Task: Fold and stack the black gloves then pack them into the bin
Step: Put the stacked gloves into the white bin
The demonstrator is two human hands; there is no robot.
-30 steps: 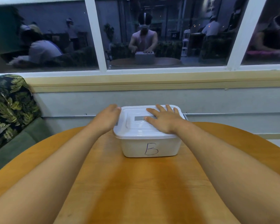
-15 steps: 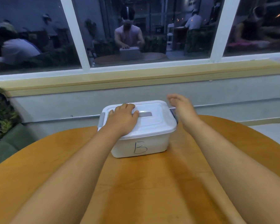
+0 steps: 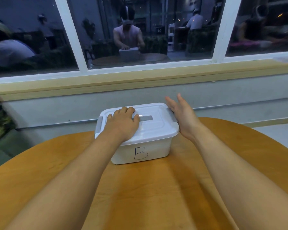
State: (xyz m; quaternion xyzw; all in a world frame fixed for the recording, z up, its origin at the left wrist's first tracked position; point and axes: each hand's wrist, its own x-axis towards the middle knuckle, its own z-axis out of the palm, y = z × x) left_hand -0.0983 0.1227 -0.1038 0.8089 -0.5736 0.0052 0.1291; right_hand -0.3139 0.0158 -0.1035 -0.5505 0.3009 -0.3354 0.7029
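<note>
Honestly, main risk was sliding: the table (image 3: 148, 188) under the bin (image 3: 156, 146) looked smooth, so pushing the right-end latch (image 3: 172, 116) with only one hand pinning could have skidded the bin. A crooked lid (image 3: 156, 128) would have left it unclipped. Bin was white, opaque, marked B, lid on. Gloves weren't visible, presumably inside. Left hand (image 3: 121, 125) lay palm-down on the lid, fingers bent, grip unclear. Right hand (image 3: 183, 115) was released, just beside the bin's right end.

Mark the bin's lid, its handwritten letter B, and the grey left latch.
lid (image 3: 158, 130): head view, bare top near the right front corner.
letter B (image 3: 140, 153): head view, middle of the mark on the front wall.
grey left latch (image 3: 99, 125): head view, middle of the clip.
</note>
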